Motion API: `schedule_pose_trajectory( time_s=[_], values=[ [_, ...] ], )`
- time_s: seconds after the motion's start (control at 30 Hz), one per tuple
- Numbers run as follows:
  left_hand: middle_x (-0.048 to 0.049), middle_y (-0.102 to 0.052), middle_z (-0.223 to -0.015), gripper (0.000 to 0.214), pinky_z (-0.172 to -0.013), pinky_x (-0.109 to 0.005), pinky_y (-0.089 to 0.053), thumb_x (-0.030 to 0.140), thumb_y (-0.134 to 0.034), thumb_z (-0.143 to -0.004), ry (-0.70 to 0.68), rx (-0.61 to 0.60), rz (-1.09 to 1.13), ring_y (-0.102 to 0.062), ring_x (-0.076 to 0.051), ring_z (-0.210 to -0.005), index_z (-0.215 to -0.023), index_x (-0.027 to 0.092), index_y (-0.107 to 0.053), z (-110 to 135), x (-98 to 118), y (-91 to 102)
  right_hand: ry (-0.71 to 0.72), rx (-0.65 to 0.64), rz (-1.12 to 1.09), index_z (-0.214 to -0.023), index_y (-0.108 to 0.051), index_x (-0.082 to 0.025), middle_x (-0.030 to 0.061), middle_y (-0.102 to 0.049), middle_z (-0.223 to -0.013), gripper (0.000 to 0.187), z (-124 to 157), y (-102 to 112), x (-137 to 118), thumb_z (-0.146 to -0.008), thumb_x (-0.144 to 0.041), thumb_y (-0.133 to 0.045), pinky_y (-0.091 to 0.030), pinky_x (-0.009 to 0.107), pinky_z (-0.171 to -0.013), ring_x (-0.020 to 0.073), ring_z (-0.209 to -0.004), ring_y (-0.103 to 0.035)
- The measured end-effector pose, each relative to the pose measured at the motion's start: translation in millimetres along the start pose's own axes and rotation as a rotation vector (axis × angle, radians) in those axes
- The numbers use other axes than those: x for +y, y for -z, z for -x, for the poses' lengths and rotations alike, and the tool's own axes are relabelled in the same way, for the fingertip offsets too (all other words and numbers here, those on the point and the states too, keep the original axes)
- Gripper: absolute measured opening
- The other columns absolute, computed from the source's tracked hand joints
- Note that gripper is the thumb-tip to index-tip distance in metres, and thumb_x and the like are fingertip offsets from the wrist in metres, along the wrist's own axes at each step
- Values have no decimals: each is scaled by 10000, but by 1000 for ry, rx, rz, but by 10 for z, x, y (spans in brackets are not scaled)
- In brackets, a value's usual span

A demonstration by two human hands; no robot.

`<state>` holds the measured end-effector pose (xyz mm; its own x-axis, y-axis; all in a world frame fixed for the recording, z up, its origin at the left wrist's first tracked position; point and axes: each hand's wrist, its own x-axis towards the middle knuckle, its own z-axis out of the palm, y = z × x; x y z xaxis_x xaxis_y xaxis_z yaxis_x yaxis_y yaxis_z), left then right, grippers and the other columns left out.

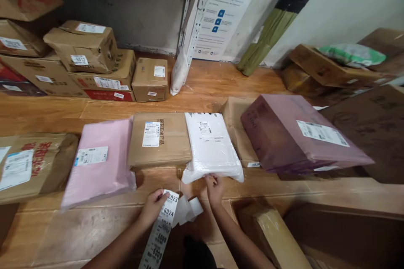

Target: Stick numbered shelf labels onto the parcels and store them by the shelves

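Note:
My left hand is closed on a long strip of numbered stickers, thumb on the tag reading 6023. My right hand pinches at the near edge of a white plastic parcel; whether a sticker is between its fingers I cannot tell. Peeled white backing paper hangs between the two hands. The white parcel lies on the wooden floor beside a brown cardboard parcel and a pink mailer.
A mauve parcel leans on a brown box at the right. Stacked cartons stand at the back left. A taped box lies far left, another box near my right arm. More boxes sit back right.

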<state>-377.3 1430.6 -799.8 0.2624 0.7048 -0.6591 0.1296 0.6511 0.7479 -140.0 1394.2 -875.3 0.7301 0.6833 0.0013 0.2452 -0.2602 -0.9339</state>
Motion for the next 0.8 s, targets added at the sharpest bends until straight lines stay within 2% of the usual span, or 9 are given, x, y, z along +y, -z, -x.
schedule_pose_trajectory(
  time_s=[0.07,0.13,0.2,0.27,0.37,0.43,0.57,0.67,0.8],
  values=[
    [21,-556,-555,558,-504,-238,-319,681,-718,-599,-50,23,7,-438,-104,-506,-692,145,-593,2,32,-29,-56,-200,-104,-877,-626,-165,84,-667,-870,346,199,-68,-251,-820,-505,-598,-482,317,-648,202,-763,-604],
    [31,-523,-554,523,-511,-236,-316,661,-692,-654,-131,40,-8,-419,-100,-517,-666,154,-564,19,66,-66,-120,-522,-233,-981,-665,-185,75,-692,-927,350,387,-163,-508,-792,-480,-667,-499,302,-652,190,-771,-627],
    [37,-501,-561,495,-521,-234,-325,638,-663,-709,-210,78,-36,-415,-101,-534,-654,160,-545,55,101,-94,-209,-705,-335,-945,-695,-197,47,-705,-825,371,506,-263,-717,-727,-495,-738,-503,292,-615,170,-683,-623],
    [41,-487,-558,481,-516,-232,-326,626,-631,-751,-258,142,-54,-414,-104,-534,-645,168,-530,114,143,-91,-311,-751,-417,-847,-699,-192,13,-681,-678,383,543,-345,-863,-674,-525,-775,-491,279,-558,142,-569,-586],
    [36,-486,-547,478,-510,-231,-329,608,-624,-769,-309,218,-51,-422,-109,-529,-607,170,-522,226,223,2,-390,-819,-475,-828,-707,-189,5,-686,-666,403,516,-421,-1018,-618,-513,-820,-496,273,-551,134,-560,-588],
    [20,-545,-586,430,-531,-233,-359,570,-678,-740,-311,190,-47,-463,-119,-555,-662,156,-596,301,289,110,-338,-851,-457,-785,-716,-188,14,-693,-685,346,498,-455,-1114,-637,-485,-814,-506,282,-578,146,-599,-603],
    [-28,-668,-734,403,-577,-244,-410,470,-774,-673,-233,59,-105,-552,-150,-628,-883,134,-702,409,430,313,-143,-780,-413,-742,-714,-199,30,-710,-722,219,495,-518,-1290,-722,-413,-755,-510,307,-658,169,-666,-623],
    [-40,-685,-714,416,-551,-245,-405,478,-770,-665,-195,58,-111,-559,-153,-595,-871,122,-706,455,513,379,-104,-787,-421,-773,-717,-201,43,-726,-759,190,490,-550,-1371,-738,-387,-734,-511,316,-672,183,-691,-640],
    [-66,-720,-789,432,-592,-263,-445,463,-764,-678,-187,33,-97,-604,-176,-647,-928,116,-703,467,551,413,-86,-801,-436,-804,-728,-202,52,-740,-795,210,480,-576,-1367,-737,-401,-738,-522,327,-691,194,-711,-658]
  ],
)
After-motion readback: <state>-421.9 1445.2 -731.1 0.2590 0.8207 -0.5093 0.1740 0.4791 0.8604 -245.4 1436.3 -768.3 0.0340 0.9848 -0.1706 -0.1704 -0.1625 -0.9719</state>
